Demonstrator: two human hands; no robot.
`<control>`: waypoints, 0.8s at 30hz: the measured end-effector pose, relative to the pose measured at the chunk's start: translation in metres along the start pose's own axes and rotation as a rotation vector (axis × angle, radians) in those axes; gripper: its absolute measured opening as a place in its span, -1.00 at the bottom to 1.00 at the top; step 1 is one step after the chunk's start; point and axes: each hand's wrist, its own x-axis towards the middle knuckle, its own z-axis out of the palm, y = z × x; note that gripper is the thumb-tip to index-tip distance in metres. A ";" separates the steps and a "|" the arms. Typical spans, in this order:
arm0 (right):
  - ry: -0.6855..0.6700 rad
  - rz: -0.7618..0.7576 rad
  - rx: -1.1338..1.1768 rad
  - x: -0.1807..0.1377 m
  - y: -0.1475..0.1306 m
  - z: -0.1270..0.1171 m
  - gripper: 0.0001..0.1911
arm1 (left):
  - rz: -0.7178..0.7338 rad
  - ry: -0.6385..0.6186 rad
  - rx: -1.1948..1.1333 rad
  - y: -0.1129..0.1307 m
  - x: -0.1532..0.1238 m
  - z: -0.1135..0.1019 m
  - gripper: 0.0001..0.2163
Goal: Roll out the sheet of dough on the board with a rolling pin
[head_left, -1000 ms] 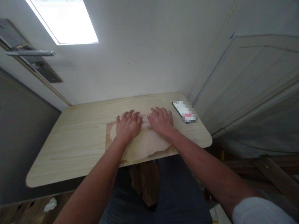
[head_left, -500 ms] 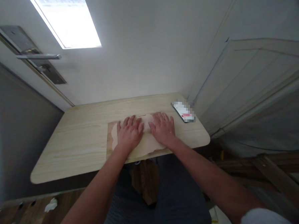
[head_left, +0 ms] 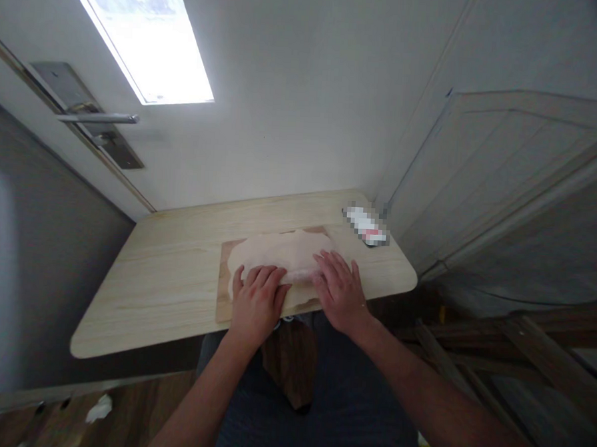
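A thin, pale sheet of dough (head_left: 282, 249) lies on a brown board (head_left: 223, 299) on a light wooden table (head_left: 166, 270). My left hand (head_left: 257, 301) lies flat on the near edge of the sheet, fingers stretched forward. My right hand (head_left: 342, 289) lies flat beside it at the sheet's right near corner, fingers spread. A pale ridge shows between the two hands; I cannot make out what it is. Neither hand grips anything.
A phone (head_left: 366, 226) lies at the table's far right corner. A white door with a metal handle (head_left: 101, 118) stands behind the table. Wooden panels (head_left: 506, 168) and beams (head_left: 522, 342) are on the right. White scraps (head_left: 99, 408) lie on the floor.
Both hands have slid back toward me, from the far part of the dough to its near edge. More of the flattened sheet now shows beyond the fingers.
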 end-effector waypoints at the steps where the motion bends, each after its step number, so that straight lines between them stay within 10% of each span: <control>1: 0.023 0.016 0.021 0.006 0.002 -0.001 -0.52 | 0.001 0.005 0.006 -0.001 -0.002 -0.004 -0.71; 11: 0.022 0.134 -0.013 0.072 0.009 0.016 -0.52 | -0.107 0.011 0.071 -0.027 -0.030 -0.017 -0.72; 24: -0.152 0.091 -0.150 0.074 -0.004 0.029 -0.47 | -0.109 -0.006 0.055 -0.006 -0.010 -0.002 -0.56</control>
